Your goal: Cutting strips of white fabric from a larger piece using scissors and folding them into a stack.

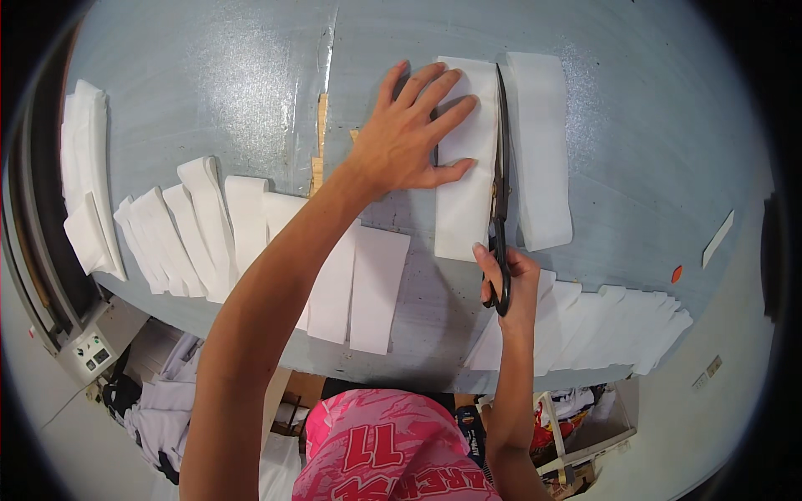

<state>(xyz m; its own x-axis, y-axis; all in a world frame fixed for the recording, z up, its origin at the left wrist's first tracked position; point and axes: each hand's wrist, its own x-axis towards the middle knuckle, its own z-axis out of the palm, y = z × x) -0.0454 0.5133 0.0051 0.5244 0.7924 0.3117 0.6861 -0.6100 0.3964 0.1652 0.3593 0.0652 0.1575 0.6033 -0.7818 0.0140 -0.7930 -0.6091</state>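
My left hand (408, 138) lies with its fingers spread on a white strip of cloth-like material (464, 213), pressing its upper part against the table. My right hand (518, 284) grips the black handles of large scissors (502, 179). Their long blades lie along the right edge of that strip, tips pointing to the far side, and look nearly closed. Just right of the scissors lies a second white strip (541, 150), apart from the first by a narrow gap. Whether the blades have material between them I cannot tell.
Overlapping white strips (380, 284) fan out at the near left, and more strips (614, 330) at the near right. Folded white material (88, 167) lies far left. A small orange piece (677, 274) and a white sliver (718, 240) rest on the grey-blue table (652, 150).
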